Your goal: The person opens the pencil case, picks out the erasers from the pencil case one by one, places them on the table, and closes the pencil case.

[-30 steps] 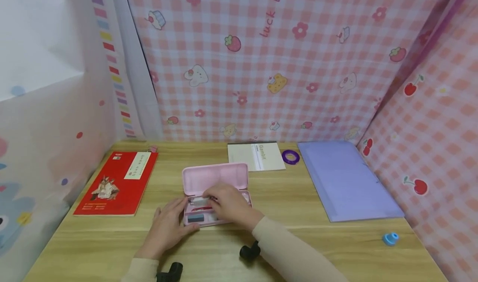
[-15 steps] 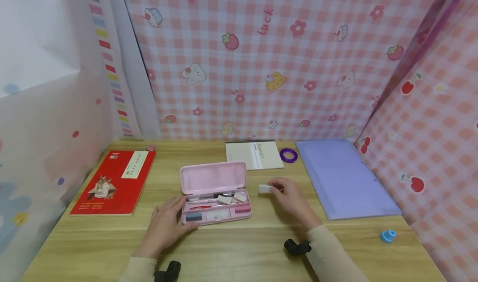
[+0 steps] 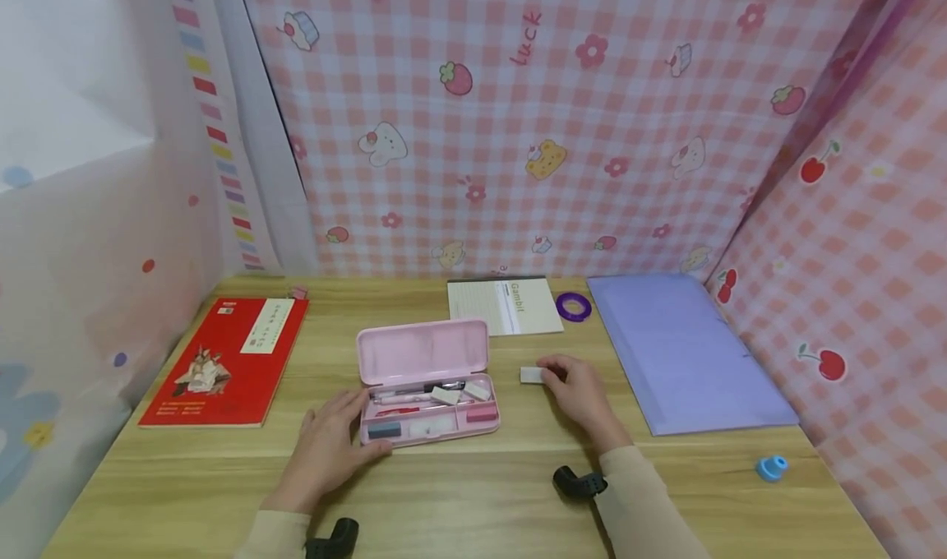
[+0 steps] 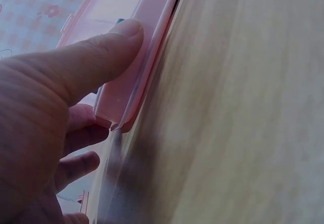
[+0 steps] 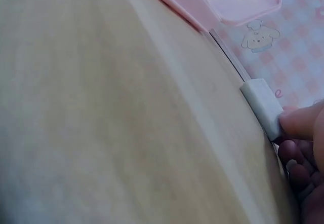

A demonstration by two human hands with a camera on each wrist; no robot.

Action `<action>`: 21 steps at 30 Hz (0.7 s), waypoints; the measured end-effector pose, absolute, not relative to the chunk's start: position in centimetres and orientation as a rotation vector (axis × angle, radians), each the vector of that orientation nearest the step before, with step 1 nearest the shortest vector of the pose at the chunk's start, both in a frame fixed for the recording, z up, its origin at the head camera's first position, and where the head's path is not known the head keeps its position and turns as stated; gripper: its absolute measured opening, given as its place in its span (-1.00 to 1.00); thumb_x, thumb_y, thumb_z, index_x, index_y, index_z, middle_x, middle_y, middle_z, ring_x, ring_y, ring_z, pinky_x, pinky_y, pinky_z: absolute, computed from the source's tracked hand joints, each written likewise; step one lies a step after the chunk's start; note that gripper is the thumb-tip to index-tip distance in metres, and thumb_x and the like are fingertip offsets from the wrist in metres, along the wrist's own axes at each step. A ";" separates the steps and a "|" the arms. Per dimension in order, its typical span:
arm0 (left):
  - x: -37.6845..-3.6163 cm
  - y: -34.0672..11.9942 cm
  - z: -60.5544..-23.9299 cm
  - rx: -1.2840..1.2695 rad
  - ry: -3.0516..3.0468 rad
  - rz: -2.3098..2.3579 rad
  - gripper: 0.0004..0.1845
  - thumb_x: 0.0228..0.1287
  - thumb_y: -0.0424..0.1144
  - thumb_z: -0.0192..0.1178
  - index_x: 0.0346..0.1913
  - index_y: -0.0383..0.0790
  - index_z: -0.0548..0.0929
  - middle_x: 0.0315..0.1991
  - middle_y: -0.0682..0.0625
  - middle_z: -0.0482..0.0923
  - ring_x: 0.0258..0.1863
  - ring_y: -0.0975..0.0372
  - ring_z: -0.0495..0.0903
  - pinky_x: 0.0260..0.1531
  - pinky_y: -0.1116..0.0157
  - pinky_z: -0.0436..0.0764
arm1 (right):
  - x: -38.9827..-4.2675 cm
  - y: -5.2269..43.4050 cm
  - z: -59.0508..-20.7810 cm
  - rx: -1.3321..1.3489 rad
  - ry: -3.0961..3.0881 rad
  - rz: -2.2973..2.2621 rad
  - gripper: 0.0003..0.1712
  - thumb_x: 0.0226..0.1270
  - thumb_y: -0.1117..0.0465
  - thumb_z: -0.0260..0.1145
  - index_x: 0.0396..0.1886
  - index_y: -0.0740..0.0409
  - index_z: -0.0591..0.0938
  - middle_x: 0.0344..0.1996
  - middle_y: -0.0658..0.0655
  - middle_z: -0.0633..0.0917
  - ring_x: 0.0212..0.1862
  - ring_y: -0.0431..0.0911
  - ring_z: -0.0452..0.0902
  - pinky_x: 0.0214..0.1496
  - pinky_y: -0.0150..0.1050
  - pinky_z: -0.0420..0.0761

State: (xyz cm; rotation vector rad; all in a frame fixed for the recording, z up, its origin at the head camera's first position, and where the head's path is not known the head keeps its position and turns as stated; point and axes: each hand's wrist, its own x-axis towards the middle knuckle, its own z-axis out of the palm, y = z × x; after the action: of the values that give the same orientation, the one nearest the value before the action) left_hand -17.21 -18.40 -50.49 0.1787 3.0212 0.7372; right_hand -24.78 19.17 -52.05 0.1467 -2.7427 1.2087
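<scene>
Pink and smooth-walled, the pencil case [image 3: 460, 436] is a shallow rectangular tray with rounded corners, its hinged lid [image 3: 422, 352] tilted open toward the back edge of the table [image 3: 473, 501], whose surface has a streaked wood grain. Inside are slim pens [image 3: 422, 391], two pale blocks [image 3: 445, 395] and a dark block [image 3: 384, 430]. The white block [image 3: 530, 375] is a matte, straight-sided bar. Grip of the right hand [image 3: 579, 388]: thumb and fingers pinch the far end of this bar, leaving its near end projecting toward the case. The bar is positioned to the right of the case and apart from it, on the case's side of the flat lavender folder [image 3: 688, 353], which occupies the back right corner of the table. Contact between bar and table cannot be confirmed. Grip of the left hand [image 3: 325, 444]: fingers spread at the left end of the case, thumb laid against its front. Difference from one second earlier: the right hand was over the case interior and is now clear of it; the left hand is unchanged in position. Relative to half a second earlier, the bar is slightly farther from the case.
</scene>
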 end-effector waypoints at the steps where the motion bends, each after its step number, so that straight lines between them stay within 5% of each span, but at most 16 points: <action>1: -17.2 -18.4 -50.5 0.179 3.021 0.737 0.09 -0.16 0.33 0.40 0.41 -0.22 0.33 0.34 -0.21 0.32 0.38 -0.14 0.15 0.22 -0.40 -0.03 | -24.8 19.2 -52.1 0.148 -2.743 1.209 -0.84 0.35 0.24 0.29 -0.12 0.09 0.71 -0.20 0.04 0.71 -0.16 -0.10 0.58 -0.08 -0.15 0.58; 9: -17.3 -18.3 -50.2 0.151 2.992 0.751 0.08 -0.15 0.31 0.42 0.42 -0.20 0.32 0.35 -0.23 0.31 0.39 -0.15 0.13 0.23 -0.39 -0.07 | -24.8 19.2 -52.5 0.246 -2.780 1.097 -0.65 0.14 0.12 0.48 -0.04 0.03 0.71 -0.12 0.02 0.64 -0.12 -0.11 0.53 -0.06 -0.14 0.54; 21: -17.1 -18.2 -50.0 0.144 2.992 0.755 0.06 -0.14 0.27 0.44 0.42 -0.20 0.32 0.34 -0.24 0.32 0.38 -0.15 0.14 0.23 -0.39 -0.06 | -24.7 18.7 -52.3 0.160 -2.799 1.115 -0.69 0.17 0.20 0.45 -0.05 0.00 0.72 -0.19 0.00 0.61 -0.19 -0.13 0.48 -0.14 -0.21 0.50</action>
State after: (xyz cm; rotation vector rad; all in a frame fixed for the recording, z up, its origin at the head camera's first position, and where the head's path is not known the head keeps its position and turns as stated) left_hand -17.13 -18.24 -50.04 0.1441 2.9918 0.7552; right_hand -24.73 18.74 -52.32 0.1599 -2.7992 1.1151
